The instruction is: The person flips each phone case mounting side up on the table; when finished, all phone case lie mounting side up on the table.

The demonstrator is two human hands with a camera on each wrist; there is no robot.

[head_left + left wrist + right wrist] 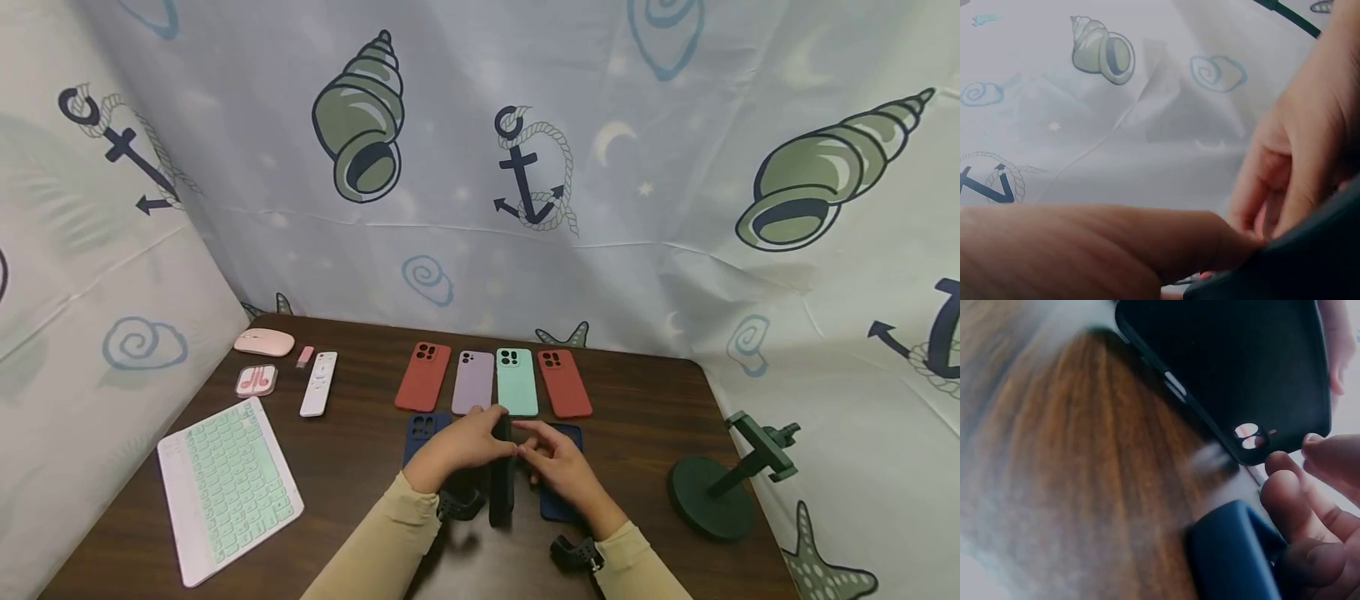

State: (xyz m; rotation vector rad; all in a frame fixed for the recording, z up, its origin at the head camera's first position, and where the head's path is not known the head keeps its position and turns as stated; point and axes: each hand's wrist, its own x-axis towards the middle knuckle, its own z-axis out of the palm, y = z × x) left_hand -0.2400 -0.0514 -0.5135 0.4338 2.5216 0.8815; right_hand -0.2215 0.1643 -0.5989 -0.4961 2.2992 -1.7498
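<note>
My left hand (467,443) grips a dark phone case (501,487), held up nearly edge-on above the table. The right wrist view shows the inside of this case (1229,362), with round camera holes in its lower corner and a slot along one side. My right hand (561,468) has its curled fingertips (1282,487) at the case's edge beside the camera holes. In the left wrist view the right hand (1304,137) meets the left thumb at the dark rim. One navy phone case (420,432) lies partly behind the left hand, another (557,505) under the right hand.
Behind the hands lie a red case (423,377), a lilac case (473,382), a mint case (517,382) and another red case (564,383). Left are a keyboard (232,483), remote (318,383), mouse (264,342) and earphone box (256,381). A green stand (711,498) is right.
</note>
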